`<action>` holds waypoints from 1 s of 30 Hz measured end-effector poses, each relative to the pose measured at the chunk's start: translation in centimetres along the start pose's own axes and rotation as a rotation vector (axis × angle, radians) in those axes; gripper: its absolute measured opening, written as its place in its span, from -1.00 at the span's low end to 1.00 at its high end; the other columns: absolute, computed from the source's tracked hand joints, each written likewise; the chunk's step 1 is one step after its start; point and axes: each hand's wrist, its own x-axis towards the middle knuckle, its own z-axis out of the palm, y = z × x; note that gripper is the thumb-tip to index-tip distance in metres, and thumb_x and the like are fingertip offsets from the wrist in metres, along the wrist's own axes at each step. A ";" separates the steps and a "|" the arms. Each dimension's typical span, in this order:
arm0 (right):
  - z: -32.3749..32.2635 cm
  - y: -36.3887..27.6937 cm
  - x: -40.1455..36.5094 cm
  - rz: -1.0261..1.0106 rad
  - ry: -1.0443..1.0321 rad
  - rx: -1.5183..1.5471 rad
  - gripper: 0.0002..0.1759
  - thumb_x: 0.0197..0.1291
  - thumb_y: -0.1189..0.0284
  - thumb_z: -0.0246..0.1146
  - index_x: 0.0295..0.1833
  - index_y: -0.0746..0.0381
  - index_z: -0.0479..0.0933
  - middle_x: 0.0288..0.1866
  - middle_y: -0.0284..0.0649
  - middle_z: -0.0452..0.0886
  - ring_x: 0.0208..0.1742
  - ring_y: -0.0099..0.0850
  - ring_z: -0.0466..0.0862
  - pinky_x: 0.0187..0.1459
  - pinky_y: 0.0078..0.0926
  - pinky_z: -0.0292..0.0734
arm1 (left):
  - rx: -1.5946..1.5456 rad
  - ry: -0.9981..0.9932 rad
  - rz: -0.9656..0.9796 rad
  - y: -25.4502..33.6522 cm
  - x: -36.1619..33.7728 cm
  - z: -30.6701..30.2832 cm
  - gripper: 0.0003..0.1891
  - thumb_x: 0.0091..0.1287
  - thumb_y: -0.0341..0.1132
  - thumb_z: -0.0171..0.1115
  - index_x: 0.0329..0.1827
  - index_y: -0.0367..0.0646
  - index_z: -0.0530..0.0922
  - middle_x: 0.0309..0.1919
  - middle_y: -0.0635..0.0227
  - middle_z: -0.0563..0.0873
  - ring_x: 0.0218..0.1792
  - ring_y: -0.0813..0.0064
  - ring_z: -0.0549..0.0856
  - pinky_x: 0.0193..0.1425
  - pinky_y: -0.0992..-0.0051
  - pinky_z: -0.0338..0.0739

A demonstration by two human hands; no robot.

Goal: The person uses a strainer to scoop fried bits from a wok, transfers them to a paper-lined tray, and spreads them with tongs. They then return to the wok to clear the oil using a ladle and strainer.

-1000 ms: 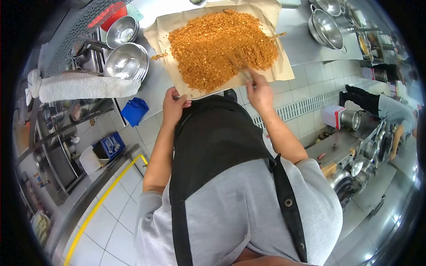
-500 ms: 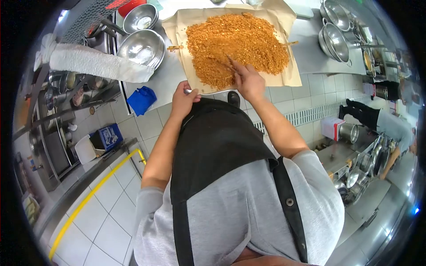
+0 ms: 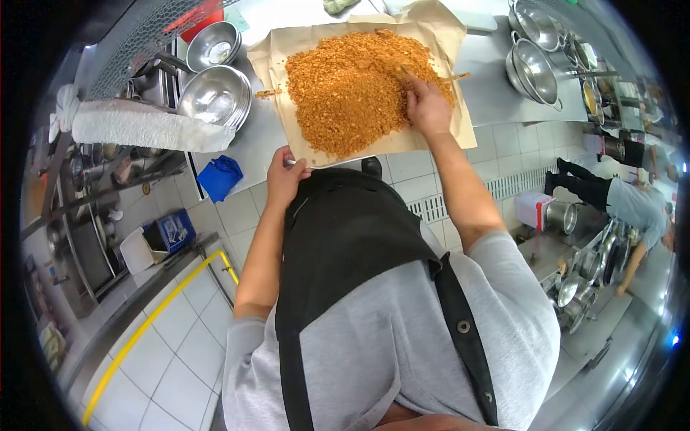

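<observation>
Right hand [image 3: 428, 108]: closed on a thin wooden stick [image 3: 399, 72], its tip in the crumbs.
Left hand [image 3: 285, 176]: we read it as pinching the near edge of the brown paper [image 3: 460, 126].
Fried crumbs [image 3: 345, 93]: spread over the paper, on the far counter.
Handling: we judge the crumbs loose, light and brittle. The paper looks floppy, so grip it by the edges.

White tile floor [image 3: 194, 373] with a yellow line [image 3: 147, 336] and a long drain grate [image 3: 503, 179]; shiny steel counters [image 3: 618, 316] on the right, bright light.

Orange crumbs [image 3: 345, 93], tan paper [image 3: 460, 126], blue cloth [image 3: 219, 177].
</observation>
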 end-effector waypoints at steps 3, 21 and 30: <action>-0.7 2.3 0.4 0.075 0.029 -0.033 -0.55 0.37 0.23 0.26 0.37 -0.15 0.58 0.08 -0.12 0.70 0.06 -0.11 0.73 0.08 -0.09 0.65 | 0.000 0.010 -0.012 -0.1 0.1 0.1 -0.60 0.42 -0.54 0.28 0.29 -0.34 0.44 -0.09 0.21 0.67 -0.29 0.43 0.80 -0.23 0.53 0.79; -3.7 2.7 -10.7 0.124 0.040 0.259 -0.55 0.27 0.34 0.31 0.29 0.05 0.64 -0.11 -0.09 0.70 -0.07 -0.06 0.73 -0.01 -0.13 0.65 | -0.039 -0.018 0.025 -0.5 0.3 -0.1 -0.63 0.40 -0.53 0.30 0.23 -0.33 0.44 -0.11 0.28 0.57 -0.26 0.39 0.80 -0.22 0.51 0.81; -1.2 2.7 -12.8 0.276 0.098 0.310 -0.54 0.28 0.37 0.33 0.31 0.05 0.63 -0.10 -0.05 0.70 -0.12 -0.08 0.73 -0.06 -0.15 0.65 | -0.009 -0.043 0.026 0.1 0.3 -0.2 -0.66 0.39 -0.53 0.29 0.17 -0.36 0.44 -0.12 0.28 0.56 -0.27 0.38 0.80 -0.22 0.51 0.80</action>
